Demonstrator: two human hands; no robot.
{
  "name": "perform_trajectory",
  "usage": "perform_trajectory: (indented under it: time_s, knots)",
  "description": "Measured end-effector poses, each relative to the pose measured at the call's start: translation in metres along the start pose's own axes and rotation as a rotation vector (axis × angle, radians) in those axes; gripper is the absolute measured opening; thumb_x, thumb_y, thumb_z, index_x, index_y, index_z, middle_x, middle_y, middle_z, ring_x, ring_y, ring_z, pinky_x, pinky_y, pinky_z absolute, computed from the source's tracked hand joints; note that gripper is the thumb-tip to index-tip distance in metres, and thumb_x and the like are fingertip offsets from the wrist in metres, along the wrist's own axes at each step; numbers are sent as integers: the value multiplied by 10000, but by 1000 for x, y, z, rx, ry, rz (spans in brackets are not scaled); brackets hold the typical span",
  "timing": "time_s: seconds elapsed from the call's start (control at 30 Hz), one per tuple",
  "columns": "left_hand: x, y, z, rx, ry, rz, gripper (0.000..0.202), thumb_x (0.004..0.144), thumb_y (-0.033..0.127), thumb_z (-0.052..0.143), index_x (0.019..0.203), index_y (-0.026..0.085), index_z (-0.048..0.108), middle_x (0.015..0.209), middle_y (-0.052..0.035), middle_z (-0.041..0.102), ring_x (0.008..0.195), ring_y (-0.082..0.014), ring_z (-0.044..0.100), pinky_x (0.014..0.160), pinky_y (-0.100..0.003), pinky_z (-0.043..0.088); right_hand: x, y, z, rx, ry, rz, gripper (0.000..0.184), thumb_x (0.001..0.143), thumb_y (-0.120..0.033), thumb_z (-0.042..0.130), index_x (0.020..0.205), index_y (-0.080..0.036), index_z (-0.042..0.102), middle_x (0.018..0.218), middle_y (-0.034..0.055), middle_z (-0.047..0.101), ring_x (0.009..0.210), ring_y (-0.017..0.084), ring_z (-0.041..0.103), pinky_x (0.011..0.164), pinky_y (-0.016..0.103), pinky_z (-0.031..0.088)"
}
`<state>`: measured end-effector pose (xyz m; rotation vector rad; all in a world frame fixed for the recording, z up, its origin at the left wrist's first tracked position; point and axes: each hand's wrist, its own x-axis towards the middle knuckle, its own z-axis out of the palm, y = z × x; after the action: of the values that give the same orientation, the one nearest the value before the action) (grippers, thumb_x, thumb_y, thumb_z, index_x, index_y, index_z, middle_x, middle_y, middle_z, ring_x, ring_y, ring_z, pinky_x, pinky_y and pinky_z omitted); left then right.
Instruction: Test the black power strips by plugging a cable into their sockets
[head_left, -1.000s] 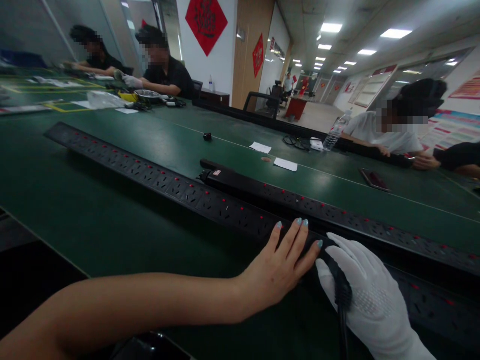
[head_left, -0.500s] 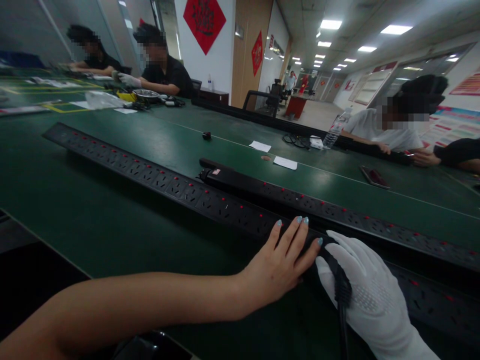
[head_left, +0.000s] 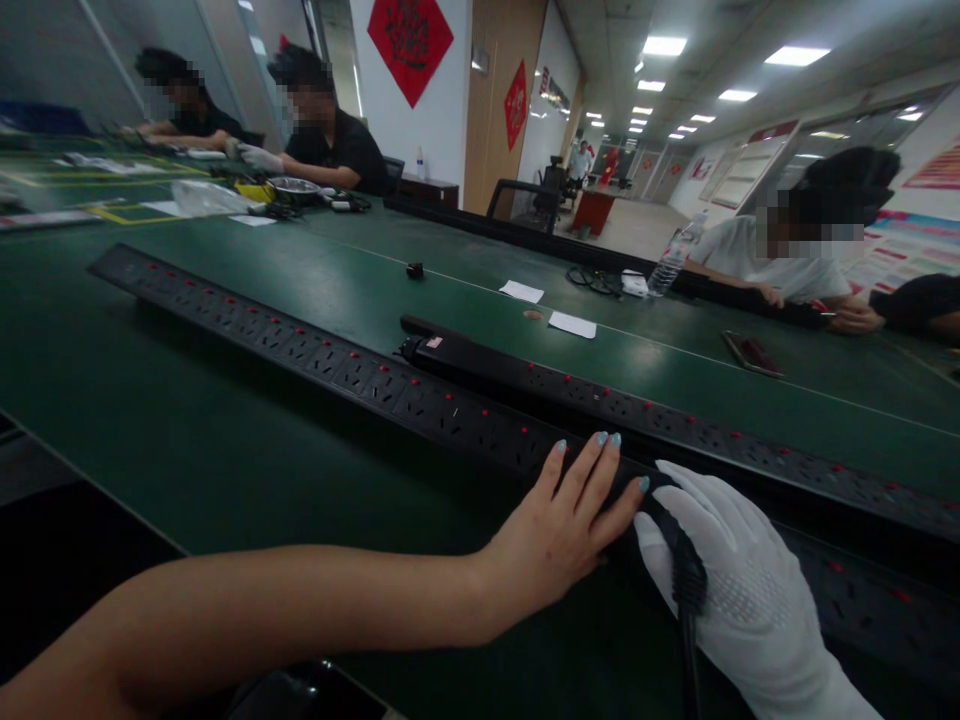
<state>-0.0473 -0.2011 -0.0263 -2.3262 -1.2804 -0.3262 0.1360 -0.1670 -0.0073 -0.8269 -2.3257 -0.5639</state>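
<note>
Movement: next to nothing since the earlier frames; the bare left hand (head_left: 551, 545) with pale blue nails and the right hand (head_left: 739, 580) in a white dotted glove keep their places, while the view shifts slightly.
Gloved grip: fingers and thumb curl round a thick black cable (head_left: 688, 580) with a ribbed collar, which hangs toward the near side.
Bare grip: fingers lie spread across a long black power strip (head_left: 352, 372) with sockets and red spots; I cannot tell whether the hand clasps its near edge.
Long strip: it slants from the bare hand to the far left over a green tabletop (head_left: 300, 460).
In the way: a second black socket strip (head_left: 637, 407) lies close along the far side; the hands hide where the cable meets the long one.
Beyond the strips: a small black block (head_left: 415, 271), two white paper slips (head_left: 521, 291) and a dark phone (head_left: 752, 354).
Far edge: a clear plastic bottle (head_left: 677, 258) beside a small white box (head_left: 634, 284) and a coiled black wire (head_left: 595, 281).
Co-workers: a person in white (head_left: 757, 260) across the table; two in black (head_left: 337, 150) at far left.
</note>
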Motion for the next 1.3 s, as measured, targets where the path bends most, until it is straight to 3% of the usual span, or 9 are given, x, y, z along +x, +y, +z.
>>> perform_trajectory:
  time_s: [0.23, 0.53, 1.3]
  knots:
    - [-1, 4, 1, 107, 9, -30, 669, 820, 399, 470, 1377, 159, 190, 1409, -161, 231, 1299, -316, 192, 1000, -466, 217, 1, 0, 0, 10, 11, -26, 331, 709, -312, 609, 974, -125, 543, 1076, 161, 574, 985, 271, 552, 825, 451, 475]
    - [0, 6, 3, 174, 14, -21, 678, 828, 411, 454, 1380, 129, 180, 1393, -169, 265, 1288, -305, 229, 1019, -436, 204, 0, 1, 0, -2, -5, 2, 328, 714, -313, 595, 984, -134, 546, 1078, 153, 578, 980, 261, 556, 823, 437, 476]
    - [0, 5, 5, 99, 22, -15, 696, 822, 388, 462, 1376, 97, 157, 1399, -210, 224, 1292, -330, 203, 1022, -443, 189, 0, -1, 0, 1, 2, 4, 324, 708, -288, 601, 995, -153, 535, 1087, 136, 573, 976, 255, 554, 843, 441, 466]
